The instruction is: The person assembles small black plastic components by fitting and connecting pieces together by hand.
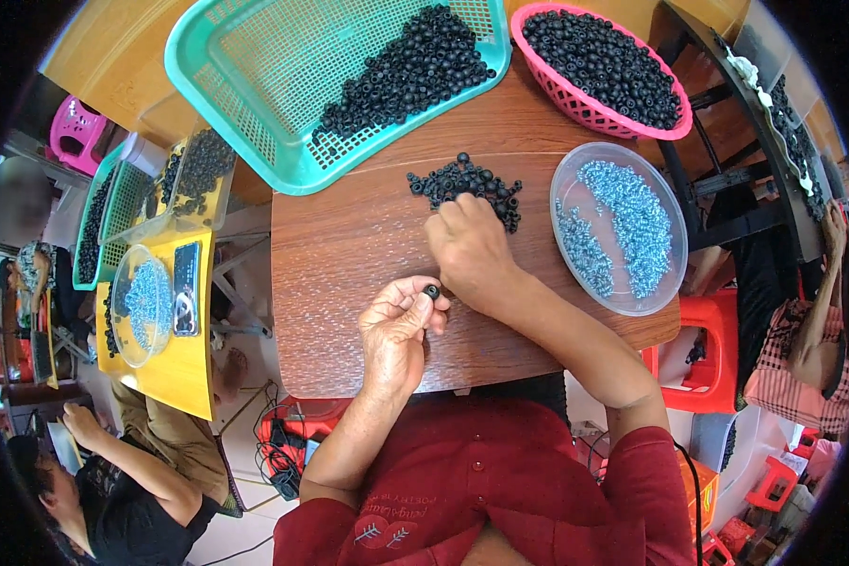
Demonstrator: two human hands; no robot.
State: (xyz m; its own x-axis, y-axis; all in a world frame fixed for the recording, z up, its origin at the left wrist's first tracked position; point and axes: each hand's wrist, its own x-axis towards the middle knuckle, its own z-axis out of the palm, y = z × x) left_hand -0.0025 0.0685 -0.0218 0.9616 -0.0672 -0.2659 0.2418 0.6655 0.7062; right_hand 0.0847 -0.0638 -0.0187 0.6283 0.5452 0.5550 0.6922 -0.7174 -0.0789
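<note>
From where I stand, the black bead (431, 291) is pinched at the tips of the left hand (396, 325), thumb on the near side and forefinger behind, so that hand is clamped on it. It sits right at the end of the grip, between one and two o'clock from the middle of the hand and raised over the brown tabletop (340, 264). Most of its face shows past the thumb.

It's a small, rounded thing, dark all over with a dull sheen, and a round opening in its middle faces upward. Whether anything is fitted in that opening, I can't tell.

The right hand (472, 247) is at one o'clock from the bead, knuckles up and fingers curled down at the near edge of a loose heap of black beads (462, 176). Its fingertips are hidden beneath it, so I can't tell if they are together, apart or closed on something. The heap lies between twelve and one o'clock from the held bead, and its pieces look much the same: small, round, black, several with holes showing.

Farther off, a green basket (255, 75) of black beads stands at eleven o'clock, a pink basket (566, 102) heaped with more at one, and a clear bowl (606, 226) of small blue pieces between two and three.
</note>
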